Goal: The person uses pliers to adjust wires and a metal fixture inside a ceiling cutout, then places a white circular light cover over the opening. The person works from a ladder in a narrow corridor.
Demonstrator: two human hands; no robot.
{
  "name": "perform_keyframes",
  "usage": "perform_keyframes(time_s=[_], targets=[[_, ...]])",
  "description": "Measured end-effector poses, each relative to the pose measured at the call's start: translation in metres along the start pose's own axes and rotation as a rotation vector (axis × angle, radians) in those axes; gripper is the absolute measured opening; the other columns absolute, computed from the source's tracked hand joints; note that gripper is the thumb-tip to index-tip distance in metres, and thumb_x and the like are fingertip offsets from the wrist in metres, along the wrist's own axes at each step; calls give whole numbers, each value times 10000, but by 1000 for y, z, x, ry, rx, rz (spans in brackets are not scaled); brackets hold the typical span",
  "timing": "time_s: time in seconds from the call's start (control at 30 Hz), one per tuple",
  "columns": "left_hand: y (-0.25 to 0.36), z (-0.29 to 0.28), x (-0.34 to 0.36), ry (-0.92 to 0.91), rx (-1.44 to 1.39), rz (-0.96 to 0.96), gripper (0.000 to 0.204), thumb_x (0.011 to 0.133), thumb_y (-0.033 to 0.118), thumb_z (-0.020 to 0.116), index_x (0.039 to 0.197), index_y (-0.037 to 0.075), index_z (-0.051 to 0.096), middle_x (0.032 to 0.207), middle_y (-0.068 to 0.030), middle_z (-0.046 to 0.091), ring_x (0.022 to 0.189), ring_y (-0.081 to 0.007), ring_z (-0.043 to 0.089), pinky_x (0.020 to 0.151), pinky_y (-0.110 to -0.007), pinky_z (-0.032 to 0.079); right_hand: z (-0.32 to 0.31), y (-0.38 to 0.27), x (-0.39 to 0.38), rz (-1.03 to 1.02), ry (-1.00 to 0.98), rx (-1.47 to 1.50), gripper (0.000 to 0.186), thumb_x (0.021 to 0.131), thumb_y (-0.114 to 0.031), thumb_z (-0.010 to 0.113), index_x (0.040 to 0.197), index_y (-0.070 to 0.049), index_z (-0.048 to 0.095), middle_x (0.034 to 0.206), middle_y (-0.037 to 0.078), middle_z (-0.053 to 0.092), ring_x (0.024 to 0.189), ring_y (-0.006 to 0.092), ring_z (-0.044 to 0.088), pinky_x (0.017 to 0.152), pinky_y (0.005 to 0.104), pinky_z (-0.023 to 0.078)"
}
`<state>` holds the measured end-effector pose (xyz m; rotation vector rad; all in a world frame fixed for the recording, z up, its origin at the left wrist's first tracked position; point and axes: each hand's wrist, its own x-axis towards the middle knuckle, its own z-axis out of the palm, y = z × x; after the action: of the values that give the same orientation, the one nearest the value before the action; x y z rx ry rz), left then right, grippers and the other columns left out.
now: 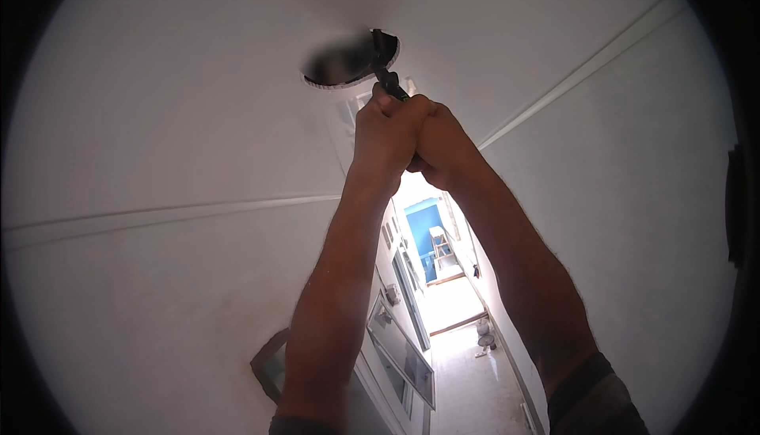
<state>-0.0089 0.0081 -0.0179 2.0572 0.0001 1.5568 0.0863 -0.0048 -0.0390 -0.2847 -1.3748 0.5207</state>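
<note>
Tool (pixel 388 80), black, is poking up at the ceiling hole (pixel 339 86) in the head view, left hand (pixel 382 134) and right hand (pixel 438 136) pressing together and curling round its lower end. It's probably feeling stiff and slightly heavy overhead, so I'm voting for that low two-handed grip; whatever's sitting inside the dark hole is blurring out, can't tell.

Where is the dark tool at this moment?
In the head view, the dark tool is at upper centre, rising from the clasped left hand and right hand to the right part of the ceiling hole.
</note>
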Motion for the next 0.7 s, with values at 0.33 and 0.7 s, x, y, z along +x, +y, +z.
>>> perform_keyframes(time_s=[0.33,0.7], targets=[[23,6,5,74,718,-47,618,766,420,743,1078,-94,596,910,-217,682,859,-280,714,685,-369,582,-6,25,12,-1,-265,537,339,1013,-432,623,1037,-95,596,853,16,611,704,136,590,539,299,416],[-2,8,-9,55,396,91,683,939,584,650,1190,-50,619,817,-78,600,748,-136,608,611,-286,506,-34,1,5,78,-185,222,320,1041,-351,553,1014,-38,618,829,82,628,657,184,614,556,329,495]])
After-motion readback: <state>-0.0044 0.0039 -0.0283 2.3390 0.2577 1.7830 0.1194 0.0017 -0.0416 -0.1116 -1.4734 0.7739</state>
